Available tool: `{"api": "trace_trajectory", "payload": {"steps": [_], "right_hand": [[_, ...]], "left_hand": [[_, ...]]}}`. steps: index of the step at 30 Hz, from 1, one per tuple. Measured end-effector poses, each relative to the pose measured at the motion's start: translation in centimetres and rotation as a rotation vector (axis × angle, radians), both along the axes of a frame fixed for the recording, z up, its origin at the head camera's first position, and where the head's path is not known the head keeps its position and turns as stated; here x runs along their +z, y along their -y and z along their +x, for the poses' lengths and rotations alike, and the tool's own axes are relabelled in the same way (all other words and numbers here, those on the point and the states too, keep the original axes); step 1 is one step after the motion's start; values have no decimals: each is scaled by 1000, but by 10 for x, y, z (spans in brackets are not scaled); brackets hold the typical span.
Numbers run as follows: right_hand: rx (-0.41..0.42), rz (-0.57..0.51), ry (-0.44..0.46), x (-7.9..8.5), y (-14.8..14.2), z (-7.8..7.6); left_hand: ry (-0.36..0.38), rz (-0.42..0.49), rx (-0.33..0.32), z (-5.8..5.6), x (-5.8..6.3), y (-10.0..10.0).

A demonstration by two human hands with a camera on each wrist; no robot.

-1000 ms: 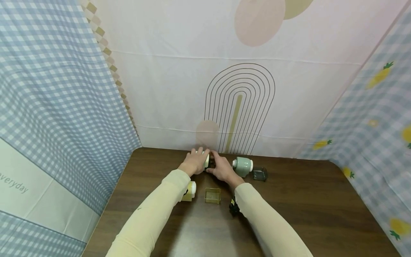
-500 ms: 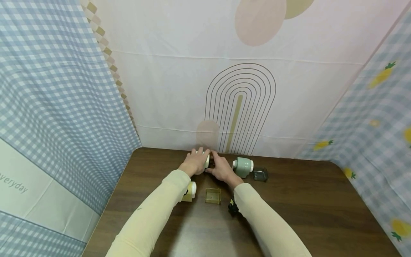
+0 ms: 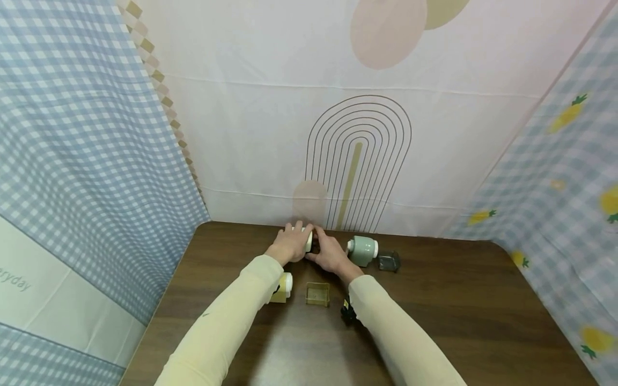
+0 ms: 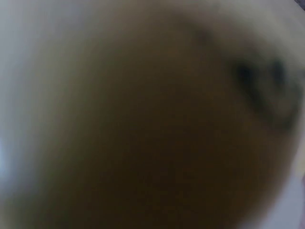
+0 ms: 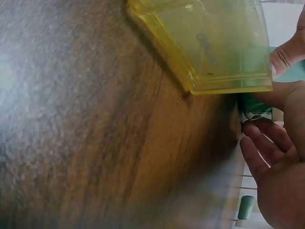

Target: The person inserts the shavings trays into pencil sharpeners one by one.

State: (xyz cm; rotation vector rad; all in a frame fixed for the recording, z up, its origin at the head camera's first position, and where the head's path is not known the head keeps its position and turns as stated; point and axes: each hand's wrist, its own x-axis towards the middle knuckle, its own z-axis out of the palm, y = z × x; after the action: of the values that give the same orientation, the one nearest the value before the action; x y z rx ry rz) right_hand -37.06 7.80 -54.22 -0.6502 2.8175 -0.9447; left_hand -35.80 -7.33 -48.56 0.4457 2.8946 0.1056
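Left hand (image 3: 287,246) — fingers gripping one machine (image 3: 308,242) of three, near 12-o'clock edge of table (image 3: 454,300). Right hand (image 3: 332,255) — fingers curved, grip indeterminable.

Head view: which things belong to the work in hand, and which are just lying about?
Seemingly in use:
- pale object under the left hand
- right hand, beside it

Apparently lying about:
- green container
- dark tray
- yellow container
- yellow tray
- black object
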Motion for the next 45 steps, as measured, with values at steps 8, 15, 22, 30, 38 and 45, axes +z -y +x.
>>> {"api": "trace_trajectory", "payload": {"steps": [8,15,22,30,38,45], "right_hand": [[62,-3,-5,8,-8,0],[84,13,-39,14,-16,6],[84,168,-172,27,-18,14],[99,324,-259,42,-19,23],[82,397,-378,51,-31,29],[19,359,-410,71,-53,31]], "left_hand": [[-2,-14,0,0,3,-4],[-1,-22,-13,1,6,-7],[-9,-24,11,1,5,-3],[-19,-7,36,2,1,8],[-10,42,4,3,9,10],[-142,161,-27,11,27,9]]}}
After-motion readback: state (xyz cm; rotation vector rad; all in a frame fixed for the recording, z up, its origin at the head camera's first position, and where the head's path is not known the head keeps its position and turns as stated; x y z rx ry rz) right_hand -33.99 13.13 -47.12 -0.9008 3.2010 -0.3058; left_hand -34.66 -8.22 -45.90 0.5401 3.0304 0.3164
